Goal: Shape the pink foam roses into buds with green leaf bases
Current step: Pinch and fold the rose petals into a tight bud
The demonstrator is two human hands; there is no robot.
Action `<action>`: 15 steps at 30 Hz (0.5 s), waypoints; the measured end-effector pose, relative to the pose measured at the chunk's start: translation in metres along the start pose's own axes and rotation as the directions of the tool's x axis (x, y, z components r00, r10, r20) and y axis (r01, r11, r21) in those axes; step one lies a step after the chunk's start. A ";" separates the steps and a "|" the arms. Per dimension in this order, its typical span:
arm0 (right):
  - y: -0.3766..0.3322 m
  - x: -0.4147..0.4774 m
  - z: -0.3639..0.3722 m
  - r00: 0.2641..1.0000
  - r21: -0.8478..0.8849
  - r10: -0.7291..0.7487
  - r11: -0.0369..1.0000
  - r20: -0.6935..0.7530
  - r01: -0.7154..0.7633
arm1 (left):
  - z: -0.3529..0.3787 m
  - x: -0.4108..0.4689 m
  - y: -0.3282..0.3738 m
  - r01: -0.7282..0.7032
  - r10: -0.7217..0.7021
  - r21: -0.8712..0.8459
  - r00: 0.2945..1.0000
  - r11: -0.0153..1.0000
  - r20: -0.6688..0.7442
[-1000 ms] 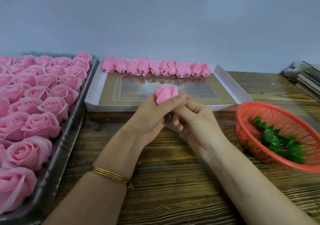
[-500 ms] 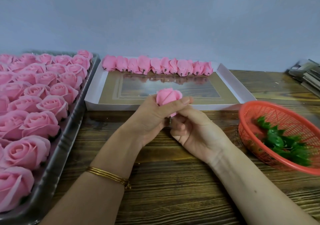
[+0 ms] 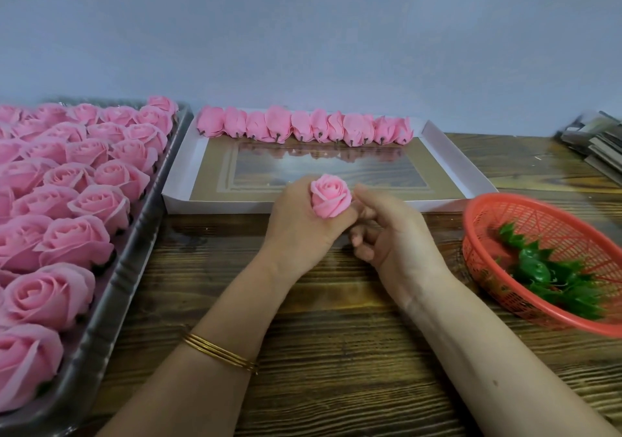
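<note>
Above table centre | rose upright in left hand grip | right hand relaxed, just beside it

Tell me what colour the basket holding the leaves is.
The basket is orange-red; the head view shows it best.

Rose base hidden in left hand, basket (blurred) clipped at right

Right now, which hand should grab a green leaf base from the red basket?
Right, probably. The right hand is nearer the red basket of green leaf bases and seems free; the left hand grips the pink foam rose.
</note>
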State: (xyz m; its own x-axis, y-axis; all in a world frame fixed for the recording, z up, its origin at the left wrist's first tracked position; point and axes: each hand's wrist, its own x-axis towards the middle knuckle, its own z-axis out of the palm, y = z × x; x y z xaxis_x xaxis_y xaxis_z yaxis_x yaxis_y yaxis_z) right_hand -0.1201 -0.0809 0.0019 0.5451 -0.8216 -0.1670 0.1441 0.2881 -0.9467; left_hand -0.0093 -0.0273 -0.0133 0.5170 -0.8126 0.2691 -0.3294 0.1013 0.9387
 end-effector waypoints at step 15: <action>0.008 0.005 -0.002 0.996 -0.029 0.019 0.999 0.085 -0.016 | -0.001 -0.005 0.002 -0.070 0.056 0.107 0.991 0.992 0.125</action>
State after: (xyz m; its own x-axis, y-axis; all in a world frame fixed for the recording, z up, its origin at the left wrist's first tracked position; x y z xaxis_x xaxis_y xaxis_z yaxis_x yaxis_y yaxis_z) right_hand -0.1179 -0.0841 -0.0069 0.6163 -0.7709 -0.1608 0.1108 0.2870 -0.9515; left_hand -0.0118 -0.0231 -0.0129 0.3950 -0.8709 0.2924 -0.4475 0.0956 0.8891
